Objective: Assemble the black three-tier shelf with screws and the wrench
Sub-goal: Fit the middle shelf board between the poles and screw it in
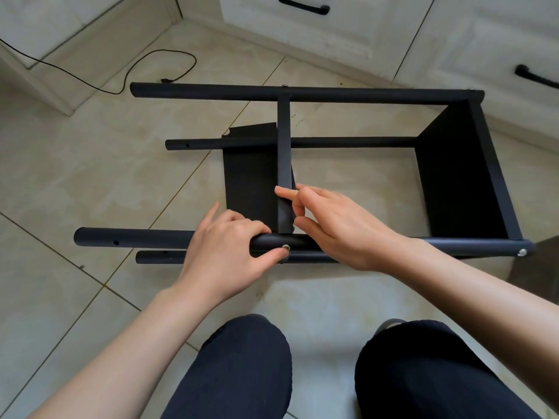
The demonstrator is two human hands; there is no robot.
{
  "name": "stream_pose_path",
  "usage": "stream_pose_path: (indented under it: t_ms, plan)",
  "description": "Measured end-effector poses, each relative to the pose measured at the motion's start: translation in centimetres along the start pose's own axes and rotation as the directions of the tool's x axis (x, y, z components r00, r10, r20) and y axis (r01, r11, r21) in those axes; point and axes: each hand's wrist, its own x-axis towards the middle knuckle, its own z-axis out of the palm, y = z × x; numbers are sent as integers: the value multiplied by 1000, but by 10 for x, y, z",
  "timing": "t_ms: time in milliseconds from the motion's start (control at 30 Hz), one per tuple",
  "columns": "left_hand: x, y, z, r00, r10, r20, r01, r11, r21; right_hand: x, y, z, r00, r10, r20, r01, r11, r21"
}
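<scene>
The black shelf frame (348, 95) lies on its side on the tiled floor. One tier panel (453, 176) is fixed at the right end. A middle tier panel (284, 146) stands edge-on between the poles. My left hand (223, 252) curls over the near upper pole (136, 237), its thumb tip touching a silver screw (285, 247) in that pole. My right hand (332, 225) pinches the near end of the middle tier panel just above the pole. Another screw (521, 252) sits at the pole's right end. No wrench is visible.
White cabinets with black handles (303, 6) stand behind the frame. A black cable (127, 74) loops on the floor at the far left. A loose black panel (248, 182) lies flat on the floor under the frame. My knees (242, 373) are at the bottom.
</scene>
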Motion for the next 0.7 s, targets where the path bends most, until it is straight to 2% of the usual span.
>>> stream_pose_path:
  t_ms: [133,333,500,600,700]
  plan:
    - [1,0,2,1000,-14,-18,14,1000,-15,-1,1,0,1000,-14,-2,14,1000,15]
    - [3,3,1,998,-61,15,62,998,-28,-7,-2,0,996,26,84,-47,965,259]
    - [6,5,-1,993,-111,25,113,990,-86,-7,-6,-6,987,108,121,-150,889,432]
    - [5,2,1,1000,-15,-15,14,995,-95,-7,-7,-8,983,134,127,-183,804,566]
    - [7,-1,3,996,88,14,-88,995,-48,-7,-6,-8,976,155,154,-218,732,646]
